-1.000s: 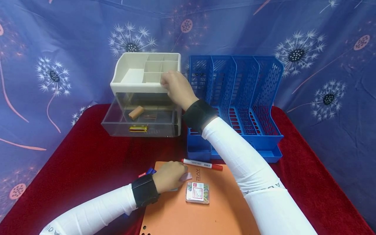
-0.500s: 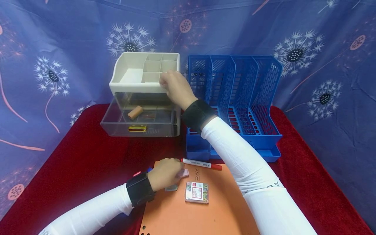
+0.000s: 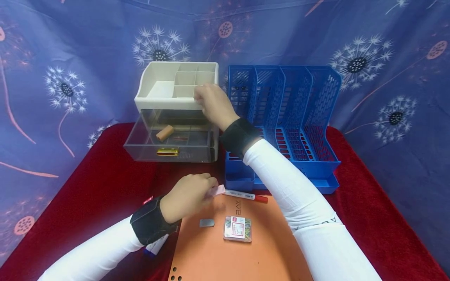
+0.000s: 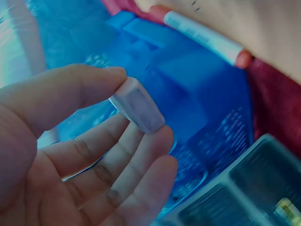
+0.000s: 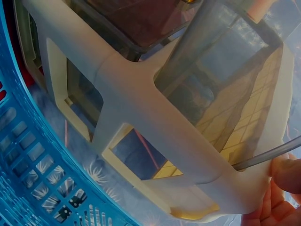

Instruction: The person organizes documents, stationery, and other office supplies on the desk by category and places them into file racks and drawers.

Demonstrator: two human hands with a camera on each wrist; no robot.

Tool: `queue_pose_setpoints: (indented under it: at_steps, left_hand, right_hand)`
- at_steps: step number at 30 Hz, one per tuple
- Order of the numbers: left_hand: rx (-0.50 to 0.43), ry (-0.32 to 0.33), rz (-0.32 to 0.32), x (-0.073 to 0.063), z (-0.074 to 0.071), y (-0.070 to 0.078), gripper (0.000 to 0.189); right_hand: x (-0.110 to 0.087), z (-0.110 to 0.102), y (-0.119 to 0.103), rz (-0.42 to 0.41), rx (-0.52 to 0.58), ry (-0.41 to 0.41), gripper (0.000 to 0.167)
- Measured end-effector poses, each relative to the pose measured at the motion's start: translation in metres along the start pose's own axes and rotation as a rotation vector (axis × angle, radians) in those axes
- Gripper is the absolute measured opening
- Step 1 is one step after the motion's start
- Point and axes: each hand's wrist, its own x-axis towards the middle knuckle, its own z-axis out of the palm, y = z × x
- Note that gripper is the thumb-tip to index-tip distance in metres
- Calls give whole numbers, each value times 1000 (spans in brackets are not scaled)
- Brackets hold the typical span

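Note:
My left hand (image 3: 184,197) holds a small pale pink block like an eraser (image 4: 141,108), pinched between thumb and fingertips. It hovers over the far left corner of the orange board (image 3: 218,257), just in front of the organizer. With my right hand (image 3: 214,105) I grip the front right corner of the white desk organizer (image 3: 165,103); in the right wrist view, thumb and fingers (image 5: 287,174) close on that corner. Below its top tray, a clear drawer (image 3: 147,153) with a gold handle stands pulled out. A tan block (image 3: 165,133) lies inside.
On the board lie a red-capped marker (image 3: 242,194), a clear box of clips (image 3: 237,229) and a small grey piece (image 3: 206,223). A blue file rack (image 3: 281,117) stands right of the organizer. Another marker (image 3: 156,246) lies left of the board, partly under my left wrist.
My left hand has lifted the eraser-like block off the board, moving away from me and slightly left. The small grey piece is now uncovered. My right hand stays on the organizer's corner.

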Motion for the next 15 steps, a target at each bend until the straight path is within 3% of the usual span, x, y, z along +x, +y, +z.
queue_pose_setpoints:
  at_steps: [15]
  left_hand:
    - [71,39,-38,-2,-55,4,19]
  right_hand:
    - [-1,3,1,-23,11,29,9]
